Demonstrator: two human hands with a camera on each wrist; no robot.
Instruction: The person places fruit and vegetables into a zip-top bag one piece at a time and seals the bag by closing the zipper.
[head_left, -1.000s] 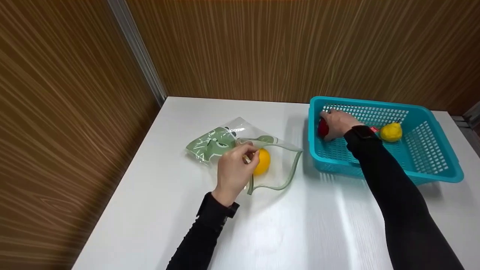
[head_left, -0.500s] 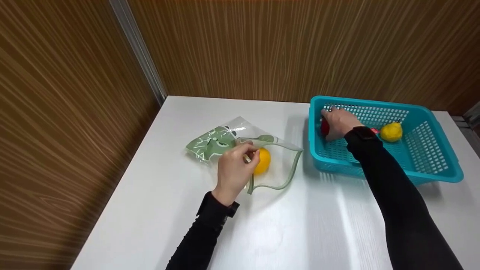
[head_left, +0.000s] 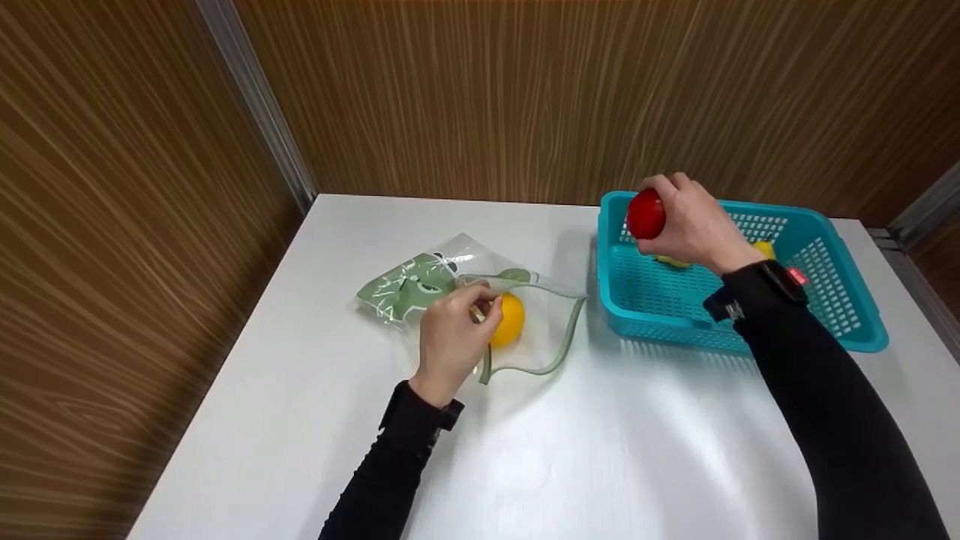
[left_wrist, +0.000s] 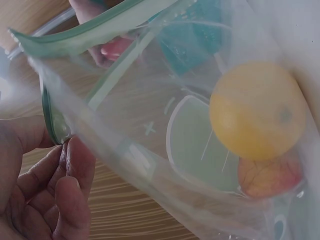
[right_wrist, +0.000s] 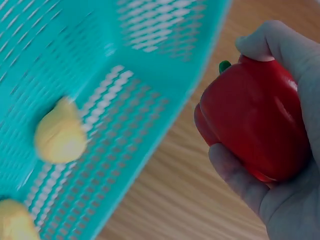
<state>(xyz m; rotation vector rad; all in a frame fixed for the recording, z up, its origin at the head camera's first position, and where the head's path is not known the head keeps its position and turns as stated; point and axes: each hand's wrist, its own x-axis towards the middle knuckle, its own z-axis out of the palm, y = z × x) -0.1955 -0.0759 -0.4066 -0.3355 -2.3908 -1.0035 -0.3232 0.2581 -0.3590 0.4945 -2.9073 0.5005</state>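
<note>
A red bell pepper (right_wrist: 255, 120) with a green stem sits in the grip of my right hand (head_left: 697, 221), raised over the left part of the turquoise basket (head_left: 660, 324). My left hand (head_left: 457, 330) pinches the green-edged rim of a clear plastic bag (head_left: 544, 330) between thumb and fingers. The bag's mouth gapes toward the basket. Inside the bag lie an orange (left_wrist: 257, 110) and, beside it, a smaller reddish-yellow fruit (left_wrist: 270, 176). Green cartoon printing (head_left: 420, 285) covers the bag's far left end.
Yellow pear-shaped fruits (right_wrist: 61, 134) lie in the basket, partly hidden by my right arm in the head view. The white table (head_left: 300, 420) meets wood-grain panels (head_left: 465, 97) at the back and left.
My right hand has lifted the red bell pepper up out of the basket's left end. The left hand keeps its pinch on the bag's rim. The head view has shifted slightly.
</note>
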